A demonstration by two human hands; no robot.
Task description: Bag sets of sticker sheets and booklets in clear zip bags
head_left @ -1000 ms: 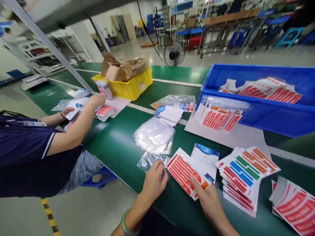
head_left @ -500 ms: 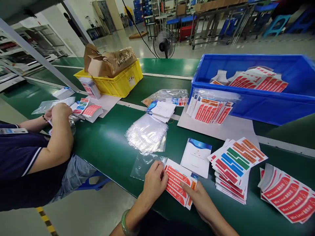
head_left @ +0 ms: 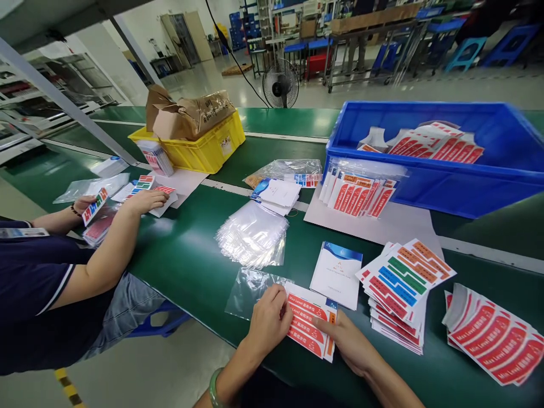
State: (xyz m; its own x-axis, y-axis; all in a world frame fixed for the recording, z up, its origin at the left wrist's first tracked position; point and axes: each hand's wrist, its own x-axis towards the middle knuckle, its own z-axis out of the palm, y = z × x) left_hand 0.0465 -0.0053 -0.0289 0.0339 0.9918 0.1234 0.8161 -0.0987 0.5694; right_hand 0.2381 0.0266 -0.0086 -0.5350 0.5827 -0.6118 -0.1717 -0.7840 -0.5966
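Note:
My left hand (head_left: 268,318) and my right hand (head_left: 345,339) together grip a small stack of red-and-white label sheets (head_left: 309,324) at the near edge of the green table (head_left: 187,255). A clear plastic bag (head_left: 249,285) lies flat just left of the sheets, partly under my left hand. A white booklet with a blue corner (head_left: 337,274) lies just beyond the sheets. To the right sit a stack of multicoloured label sheets (head_left: 402,286) and a fanned pile of red label sheets (head_left: 493,337).
A pile of clear bags (head_left: 253,235) lies mid-table. A blue bin (head_left: 429,164) holds more red labels at the back right; a yellow bin (head_left: 199,144) stands at the back left. A co-worker in a dark shirt (head_left: 38,289) sits at the left handling label sheets.
My hands have drawn the red label sheets nearer and squared them together, leaving the white booklet on the table. The co-worker's hand reached out again to a label pile.

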